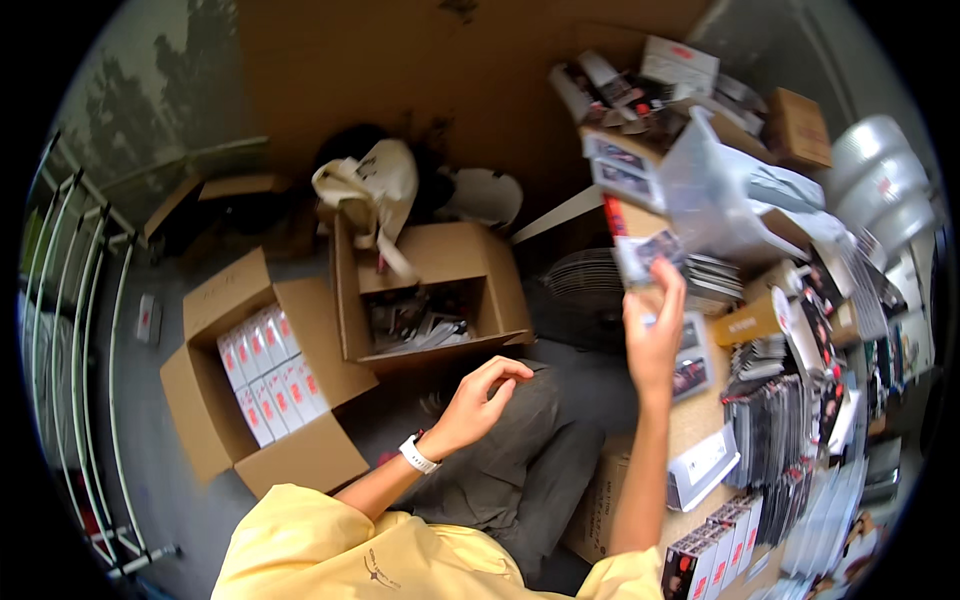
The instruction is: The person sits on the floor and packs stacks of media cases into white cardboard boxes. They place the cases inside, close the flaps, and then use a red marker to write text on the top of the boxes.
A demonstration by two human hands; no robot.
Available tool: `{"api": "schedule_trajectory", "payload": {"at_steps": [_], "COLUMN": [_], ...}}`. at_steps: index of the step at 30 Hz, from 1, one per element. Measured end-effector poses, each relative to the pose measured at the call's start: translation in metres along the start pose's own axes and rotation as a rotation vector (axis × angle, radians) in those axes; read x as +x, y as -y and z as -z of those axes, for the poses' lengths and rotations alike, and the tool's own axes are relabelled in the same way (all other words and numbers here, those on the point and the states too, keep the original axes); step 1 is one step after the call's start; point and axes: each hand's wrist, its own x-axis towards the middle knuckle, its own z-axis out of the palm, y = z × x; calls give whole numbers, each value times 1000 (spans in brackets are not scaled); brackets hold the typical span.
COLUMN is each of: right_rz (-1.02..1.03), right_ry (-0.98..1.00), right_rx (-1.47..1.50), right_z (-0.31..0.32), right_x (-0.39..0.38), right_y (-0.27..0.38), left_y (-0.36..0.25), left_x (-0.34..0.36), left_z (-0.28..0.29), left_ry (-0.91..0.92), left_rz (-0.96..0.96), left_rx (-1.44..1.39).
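Right hand (655, 335) raised, fingers closed on a small photo card pack (645, 255); the pack stands above the fingertips, pinched at its lower edge, tilted a little. It sits just in front of a clear plastic bag (715, 195) on the cluttered cardboard worktop (690, 425).

Left hand (480, 395) hangs over the lap, fingers curled loosely, empty, thumb and forefinger apart. White wristwatch (418, 455) on that wrist. Yellow sleeves on both arms.

Left of the worktop, on the floor: an open cardboard box (430, 290) with loose dark packets inside, a cream tote bag (370, 190) draped over its back flap. Further left of that, a second open carton (260, 370) packed with upright white boxes with red marks.

On the worktop, right of the raised hand: rows of dark sleeved cards (775, 430) standing on edge; near its lower edge, a row of small red-and-black boxes (710, 555).
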Motion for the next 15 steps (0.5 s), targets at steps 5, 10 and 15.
{"api": "schedule_trajectory", "payload": {"at_steps": [5,10,15], "right_rz": [163,-35,-325], "right_ry": [29,-64,-254], "right_rx": [-162,-131,-150], "right_z": [-86,-171,-187], "right_x": [154,317,447], "right_y": [-73,-134,-190], "left_y": [37,62,77], "left_x": [19,47,27], "left_z": [43,79,95], "left_ry": [-162,-240,-330], "left_rz": [158,178,334], "left_rx": [24,105,97]}}
